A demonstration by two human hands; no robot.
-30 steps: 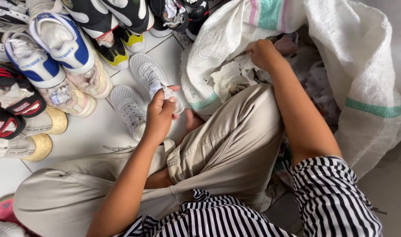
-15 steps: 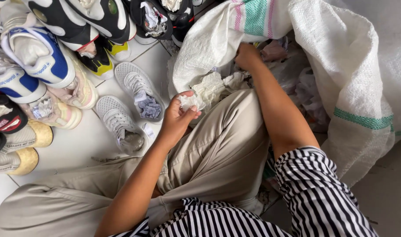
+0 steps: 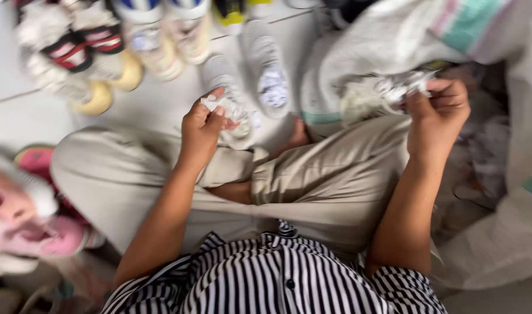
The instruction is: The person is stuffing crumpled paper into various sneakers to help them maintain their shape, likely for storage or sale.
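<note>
I sit cross-legged on a white tiled floor in beige trousers and a striped shirt. My left hand (image 3: 203, 127) is closed on a crumpled wad of white paper (image 3: 231, 110), held over a white sneaker (image 3: 226, 87) in front of my knee. My right hand (image 3: 439, 107) grips another crumpled paper wad (image 3: 397, 88) at the mouth of a large white woven sack (image 3: 388, 40). A second white sneaker (image 3: 266, 64), with paper stuffed inside, lies beside the first.
Several pairs of sneakers, white, blue, red and yellow-soled, stand in rows at the top left (image 3: 103, 52). Pink shoes (image 3: 33, 221) lie by my left hip. The sack spreads over the whole right side (image 3: 510, 232). The frame is motion-blurred.
My right hand came out of the sack holding a paper wad. My left hand moved left with its wad over the sneaker. The view swung right and down.
</note>
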